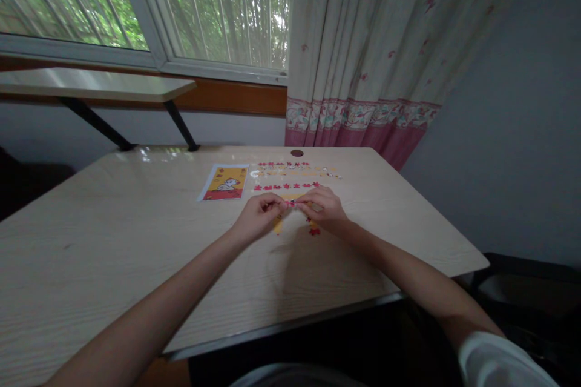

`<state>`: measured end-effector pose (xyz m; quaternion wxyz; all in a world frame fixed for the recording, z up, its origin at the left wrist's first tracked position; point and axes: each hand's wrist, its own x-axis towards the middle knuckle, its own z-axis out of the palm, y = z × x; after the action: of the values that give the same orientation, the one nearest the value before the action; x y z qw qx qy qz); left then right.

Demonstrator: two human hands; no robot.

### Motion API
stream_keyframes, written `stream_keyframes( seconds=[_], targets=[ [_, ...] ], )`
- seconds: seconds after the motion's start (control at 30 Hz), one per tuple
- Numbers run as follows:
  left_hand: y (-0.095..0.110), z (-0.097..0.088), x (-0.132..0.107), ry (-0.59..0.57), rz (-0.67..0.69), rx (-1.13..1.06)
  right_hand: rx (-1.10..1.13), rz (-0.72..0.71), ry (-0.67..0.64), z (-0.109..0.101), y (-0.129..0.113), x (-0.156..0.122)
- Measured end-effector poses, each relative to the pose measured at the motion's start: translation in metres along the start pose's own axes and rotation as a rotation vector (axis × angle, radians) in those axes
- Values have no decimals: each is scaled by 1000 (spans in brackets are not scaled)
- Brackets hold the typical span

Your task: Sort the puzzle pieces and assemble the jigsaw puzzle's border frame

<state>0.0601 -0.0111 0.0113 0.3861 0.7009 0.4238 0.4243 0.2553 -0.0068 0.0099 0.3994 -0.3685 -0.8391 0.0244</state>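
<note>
My left hand (258, 215) and my right hand (323, 206) meet over the middle of the wooden table (113, 241), fingers pinched together on small jigsaw pieces (291, 201) between them. Yellow and red pieces (313, 230) lie under and beside my hands. Behind them, loose puzzle pieces (285, 185) are laid out in rows, with another row (290, 165) farther back. A printed reference picture (224, 182), yellow and red with a white cartoon figure, lies flat to the left of the rows.
A round cable hole (296, 152) sits at the table's far edge. A floral curtain (363, 72) hangs behind the table. A window (181, 5) and a wall shelf (91, 84) are at the back left. The table's right corner (481, 263) is near.
</note>
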Motion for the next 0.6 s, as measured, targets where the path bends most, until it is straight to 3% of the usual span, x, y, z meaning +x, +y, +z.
stream_keyframes(
  seconds=[0.23,0.4,0.6],
  targets=[
    [1,1,-2,-22,22,17,-113,-76,45,-1,1,-1],
    [-4,-10,3,-99,43,42,-110,-28,38,-6,3,-2],
    [-17,-43,10,-204,220,473,-67,20,46,-9,1,-3]
  ],
)
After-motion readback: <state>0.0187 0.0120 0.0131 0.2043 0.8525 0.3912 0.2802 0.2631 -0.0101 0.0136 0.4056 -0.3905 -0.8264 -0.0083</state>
